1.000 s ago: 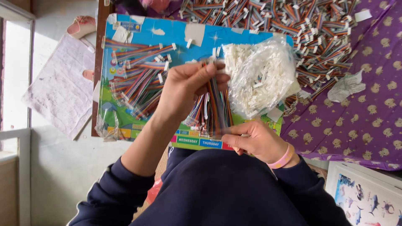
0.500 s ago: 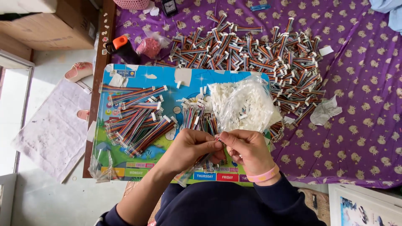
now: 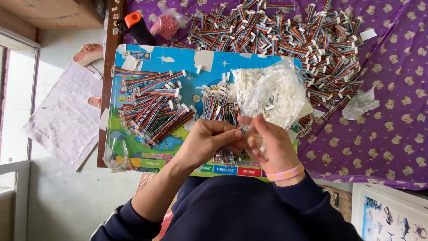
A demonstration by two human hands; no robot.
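Both hands centre frame: left hand [image 3: 209, 138] & right hand [image 3: 269, 145] pinching one ribbon cable [image 3: 240, 129]. Finished cables [image 3: 154, 109] stacked left; big heap [image 3: 290, 40] upper right remaining, approx. most.

Clear plastic bag [image 3: 274, 91] (white connectors inside) lies on a blue illustrated board [image 3: 187, 67].

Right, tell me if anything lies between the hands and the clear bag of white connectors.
Nothing visible does. The right hand already touches the lower edge of the clear bag of white connectors, and the left hand meets it at the fingertips over the wire bundle.
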